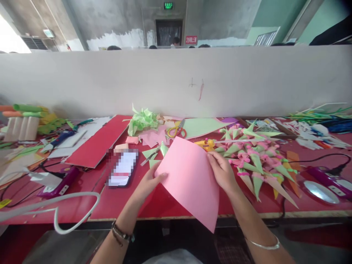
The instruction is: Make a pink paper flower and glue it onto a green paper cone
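A slightly curved sheet of pink paper or thin foam (pixel 189 176) is held up over the table's front edge. My left hand (pixel 151 181) grips its left side, thumb on top. At its right edge my right hand (pixel 221 170) is closed on the sheet, fingers partly behind it. Just beyond lie red-and-yellow scissors (pixel 177 130) and a yellow tool (pixel 206 144), perhaps a glue gun, partly hidden by the sheet. A heap of green and pink cone-shaped pieces (pixel 253 157) lies to the right of my right hand.
On the red table (pixel 90 205) are a phone (pixel 123 168), a red board (pixel 96 143), green scraps (pixel 143 121) and purple power strips (pixel 59 183). A white cable (pixel 78 194) loops at front left. A round shiny dish (pixel 321 191) sits at right. A pale partition (pixel 123 80) stands behind.
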### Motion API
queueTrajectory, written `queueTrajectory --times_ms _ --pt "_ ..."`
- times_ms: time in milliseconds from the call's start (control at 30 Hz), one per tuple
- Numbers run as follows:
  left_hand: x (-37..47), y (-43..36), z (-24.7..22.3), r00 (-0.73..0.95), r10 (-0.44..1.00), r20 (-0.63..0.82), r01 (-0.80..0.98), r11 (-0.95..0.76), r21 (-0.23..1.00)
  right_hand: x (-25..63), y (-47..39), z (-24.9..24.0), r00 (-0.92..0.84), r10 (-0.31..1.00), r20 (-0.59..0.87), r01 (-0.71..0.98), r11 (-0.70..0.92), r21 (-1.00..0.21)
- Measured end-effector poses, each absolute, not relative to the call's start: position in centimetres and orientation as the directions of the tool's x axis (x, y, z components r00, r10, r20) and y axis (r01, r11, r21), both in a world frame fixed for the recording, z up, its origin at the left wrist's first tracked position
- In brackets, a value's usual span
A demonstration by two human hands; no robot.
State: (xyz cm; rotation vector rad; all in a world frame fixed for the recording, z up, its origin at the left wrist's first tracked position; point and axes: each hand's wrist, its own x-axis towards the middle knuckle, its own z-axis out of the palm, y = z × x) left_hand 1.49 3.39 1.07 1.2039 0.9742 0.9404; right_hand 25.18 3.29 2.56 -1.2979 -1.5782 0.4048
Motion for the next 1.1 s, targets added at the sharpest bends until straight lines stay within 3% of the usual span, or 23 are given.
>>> queueTrajectory --times_ms 133,267,367,533,800,933,1100 --pt "1.7 3.1 1.2 0.196 0.962 -0.19 -0.279 0.241 0.93 25.3 3.1 1.8 0.111 0.868 0.483 0.611 0.324 -0.722" --pt "2.0 2.3 3.0 0.106 0.991 -0.075 -0.209 0.096 0.973 23.2 1.3 2.6 0.065 0.742 0.667 0.708 0.436 -0.555" --pt "3.1 1.3 4.7 0.158 0.985 0.075 -0.063 -0.066 0.996 20.6 -0.2 3.9 -0.169 0.814 0.556 0.434 0.568 -0.699" --pt "4.4 0.8 5.6 0.361 0.872 0.33 -0.086 -0.321 0.943 18.5 -0.6 5.7 -0.33 0.855 0.399 0.226 0.482 -0.846" --pt "4.5 1.6 4.7 0.452 0.823 0.344 -0.22 -0.271 0.937 19.8 0.0 6.2 -0.416 0.803 0.427 0.183 0.533 -0.826" --pt "4.4 1.7 4.7 0.435 0.807 0.4 -0.125 -0.386 0.914 19.9 -0.1 5.4 -0.367 0.807 0.464 0.247 0.565 -0.787" --pt "3.1 1.6 5.7 0.336 0.766 0.548 0.138 -0.615 0.776 20.1 -0.3 4.9 -0.094 0.882 0.463 0.452 0.452 -0.769"
